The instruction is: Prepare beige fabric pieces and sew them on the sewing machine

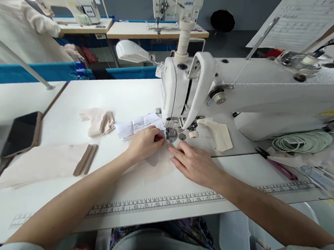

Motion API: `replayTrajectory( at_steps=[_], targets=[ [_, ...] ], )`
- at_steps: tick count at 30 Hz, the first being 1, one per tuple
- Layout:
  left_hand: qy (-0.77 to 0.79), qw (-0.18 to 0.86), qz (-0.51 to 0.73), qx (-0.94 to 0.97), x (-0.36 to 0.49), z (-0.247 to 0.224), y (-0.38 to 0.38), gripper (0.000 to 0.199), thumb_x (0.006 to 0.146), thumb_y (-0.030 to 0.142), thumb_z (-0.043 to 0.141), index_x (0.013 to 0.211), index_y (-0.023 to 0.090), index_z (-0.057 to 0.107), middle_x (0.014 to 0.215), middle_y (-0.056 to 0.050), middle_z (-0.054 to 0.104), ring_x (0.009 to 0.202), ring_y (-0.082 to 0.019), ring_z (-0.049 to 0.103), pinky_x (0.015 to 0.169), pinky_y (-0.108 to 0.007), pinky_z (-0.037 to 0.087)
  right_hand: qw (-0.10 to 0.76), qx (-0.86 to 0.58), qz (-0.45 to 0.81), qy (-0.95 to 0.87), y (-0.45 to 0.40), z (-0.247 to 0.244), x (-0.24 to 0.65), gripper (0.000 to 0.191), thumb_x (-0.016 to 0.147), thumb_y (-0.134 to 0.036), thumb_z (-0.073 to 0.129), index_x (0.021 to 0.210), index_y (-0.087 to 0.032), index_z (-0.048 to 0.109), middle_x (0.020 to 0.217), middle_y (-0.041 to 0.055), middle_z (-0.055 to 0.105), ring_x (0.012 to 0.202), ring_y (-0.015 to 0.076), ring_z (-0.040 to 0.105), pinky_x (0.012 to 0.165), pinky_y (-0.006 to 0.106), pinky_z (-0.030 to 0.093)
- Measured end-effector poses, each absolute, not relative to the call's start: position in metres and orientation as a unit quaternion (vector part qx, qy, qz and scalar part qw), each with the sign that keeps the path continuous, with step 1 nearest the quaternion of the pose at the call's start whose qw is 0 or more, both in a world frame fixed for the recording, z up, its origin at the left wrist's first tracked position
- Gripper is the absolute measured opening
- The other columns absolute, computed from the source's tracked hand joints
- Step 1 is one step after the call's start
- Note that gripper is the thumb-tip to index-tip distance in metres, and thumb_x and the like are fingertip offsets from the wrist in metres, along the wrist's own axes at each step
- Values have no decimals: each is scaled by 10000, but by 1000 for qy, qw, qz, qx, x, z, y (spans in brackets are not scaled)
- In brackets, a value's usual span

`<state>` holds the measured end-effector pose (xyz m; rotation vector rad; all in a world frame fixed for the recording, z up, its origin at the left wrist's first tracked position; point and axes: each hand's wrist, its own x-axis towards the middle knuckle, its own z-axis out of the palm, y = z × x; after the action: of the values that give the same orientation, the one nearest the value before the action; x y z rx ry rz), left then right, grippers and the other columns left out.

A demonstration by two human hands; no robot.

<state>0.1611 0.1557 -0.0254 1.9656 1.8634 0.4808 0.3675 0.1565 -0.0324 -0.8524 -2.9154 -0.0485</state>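
Note:
A sheer pale pink piece of fabric (158,167) lies at the front of the white sewing machine (172,88), its far edge close to the presser foot (168,134). My left hand (147,142) pinches that edge just left of the needle area, its fingers closed. From the right, my right hand (196,164) grips the same edge with curled fingertips, thumb toward me. Both hands are nearly touching each other at the foot. Behind my left hand lies a white printed cloth strip (140,123). The sheer fabric's hold between the fingertips is partly hidden.
Folded pale pink pieces (45,164), a smaller stack (99,123) and a phone (23,133) are on the left. A cream scrap (220,135) lies under the machine arm. Thread snips (281,167) and a green cord coil (302,142) sit right. A printed ruler (157,204) runs along the front.

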Motion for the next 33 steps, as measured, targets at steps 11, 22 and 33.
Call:
replayTrajectory(
  at_steps=[11, 22, 33],
  targets=[
    [593, 58, 132, 792, 159, 3, 117, 282, 963, 277, 446, 1077, 117, 649, 1073, -121, 656, 984, -256, 612, 789, -381, 541, 37, -281, -54, -958, 154, -29, 366, 393, 1049, -322, 363, 1366, -161, 529, 1014, 62, 589, 626, 133, 563, 472, 270, 370],
    [505, -86, 90, 854, 181, -35, 85, 472, 995, 316, 357, 1259, -15, 566, 1354, -245, 548, 1306, -350, 484, 1097, -478, 432, 47, -286, -41, -956, 152, -28, 365, 368, 1049, -283, 356, 1318, -150, 569, 1040, 71, 600, 719, 145, 606, 527, 269, 412],
    [501, -78, 90, 857, 174, -41, 92, 534, 991, 368, 371, 1272, -46, 556, 1377, -274, 521, 1330, -362, 464, 1106, -469, 424, 73, -291, -71, -951, 158, -34, 363, 398, 1057, -295, 309, 1343, -188, 565, 948, 46, 605, 627, 128, 572, 479, 280, 349]
  ],
)
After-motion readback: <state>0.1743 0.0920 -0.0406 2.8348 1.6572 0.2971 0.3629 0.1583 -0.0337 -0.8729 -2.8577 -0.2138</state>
